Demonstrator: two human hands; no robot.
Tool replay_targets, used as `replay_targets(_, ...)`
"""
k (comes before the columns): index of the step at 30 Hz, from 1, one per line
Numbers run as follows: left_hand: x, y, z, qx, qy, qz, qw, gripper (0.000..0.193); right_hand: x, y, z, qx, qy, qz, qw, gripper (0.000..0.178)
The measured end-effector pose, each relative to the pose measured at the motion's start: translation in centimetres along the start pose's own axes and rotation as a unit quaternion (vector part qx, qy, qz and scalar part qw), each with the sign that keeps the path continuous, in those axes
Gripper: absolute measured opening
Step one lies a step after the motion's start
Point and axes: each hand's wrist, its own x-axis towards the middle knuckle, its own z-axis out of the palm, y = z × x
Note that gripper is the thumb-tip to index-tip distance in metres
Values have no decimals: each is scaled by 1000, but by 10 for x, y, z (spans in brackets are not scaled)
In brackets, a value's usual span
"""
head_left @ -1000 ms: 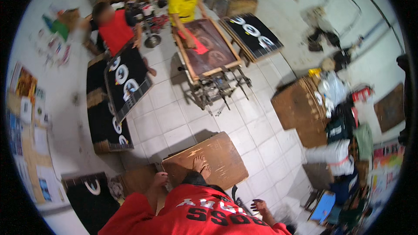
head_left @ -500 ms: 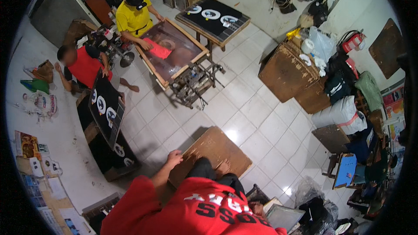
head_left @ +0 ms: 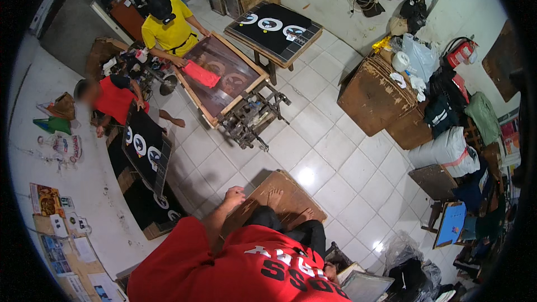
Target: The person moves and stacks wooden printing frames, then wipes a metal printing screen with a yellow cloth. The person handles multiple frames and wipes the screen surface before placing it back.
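My left hand (head_left: pixel 235 196) is raised beside the left edge of a brown wooden board (head_left: pixel 302 197), its fingers curled in. Whether anything is inside them does not show. At my right side only a bit of my right hand (head_left: pixel 331 272) appears past the red shirt, close to a grey framed panel (head_left: pixel 366 285); its fingers are hidden. My bare feet rest on the board. Further off, a person in yellow (head_left: pixel 170 25) has a hand at a red cloth (head_left: pixel 201 73) lying on a wood-framed printing screen (head_left: pixel 238 92).
At left, a person in red (head_left: pixel 114 100) holds a black printed panel (head_left: pixel 146 146). A table (head_left: pixel 238 38) with black printed cloth stands at the back. Stacked brown boards (head_left: pixel 375 98), a white sack (head_left: pixel 444 154), a blue-topped stool (head_left: pixel 452 223) and plastic bags (head_left: pixel 400 243) line the right.
My view has shifted slightly. My left hand has curled more. My second foot has come into sight on the board. The person in yellow has straightened a little, and the red cloth has shifted on the screen.
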Motion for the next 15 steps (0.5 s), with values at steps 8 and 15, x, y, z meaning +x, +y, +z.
replay_targets(8, -24, 1, 31, -90, 80, -46, 992, 36, 28, 10, -81, 311, -12, -44, 949, 26)
replay_targets(15, -4, -47, 52, 97, -189, -41, 976, 25, -18, -66, -95, 330, 98, 291, 893, 30)
